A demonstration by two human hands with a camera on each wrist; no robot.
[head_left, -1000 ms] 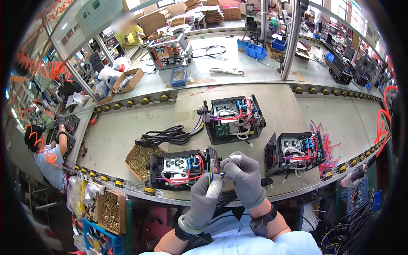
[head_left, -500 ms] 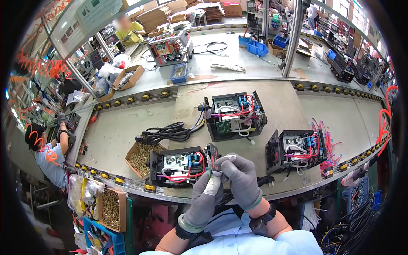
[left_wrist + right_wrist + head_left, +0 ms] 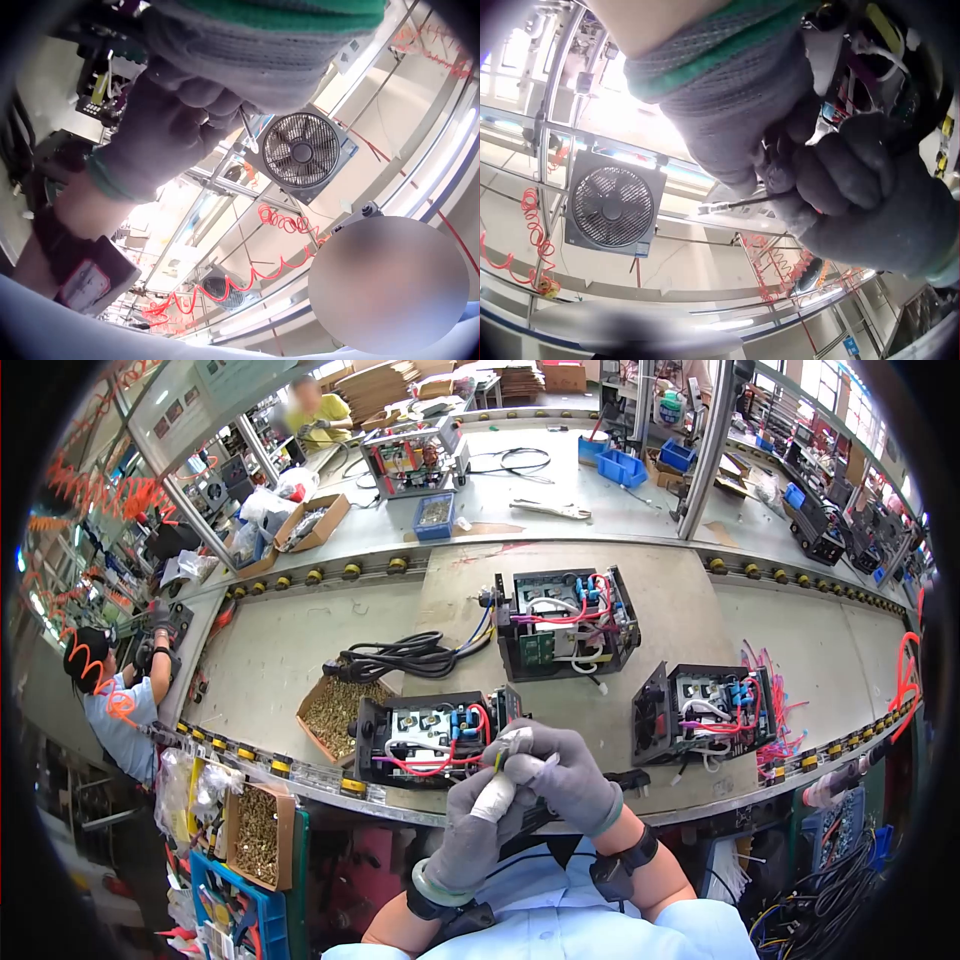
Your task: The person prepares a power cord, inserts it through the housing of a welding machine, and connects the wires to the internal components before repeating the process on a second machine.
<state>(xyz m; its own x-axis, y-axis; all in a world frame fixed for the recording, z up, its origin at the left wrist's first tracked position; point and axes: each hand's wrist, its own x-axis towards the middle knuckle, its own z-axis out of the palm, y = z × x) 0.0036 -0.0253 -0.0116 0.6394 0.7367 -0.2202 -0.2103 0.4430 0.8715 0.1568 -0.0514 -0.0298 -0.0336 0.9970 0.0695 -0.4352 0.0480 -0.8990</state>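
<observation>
At lower centre of the head view, the left hand [image 3: 478,830] and right hand [image 3: 572,772] sit nearer the body than a second ago, both pinching the wires [image 3: 498,761] from the black unit [image 3: 425,738] just left; the work likely continues. Only the right wrist view shows a thin strand [image 3: 739,202] jutting between fingers

Both my gloved hands meet at the bench's [image 3: 280,660] front edge. My left hand [image 3: 475,830] and right hand [image 3: 572,775] pinch thin wire ends [image 3: 497,762] just beside the right end of the nearest open unit [image 3: 425,738]. Screw box [image 3: 335,710] sits against its left side, cable coil [image 3: 405,655] behind. Second unit [image 3: 565,622] further back, third unit [image 3: 705,712] to my right.
</observation>
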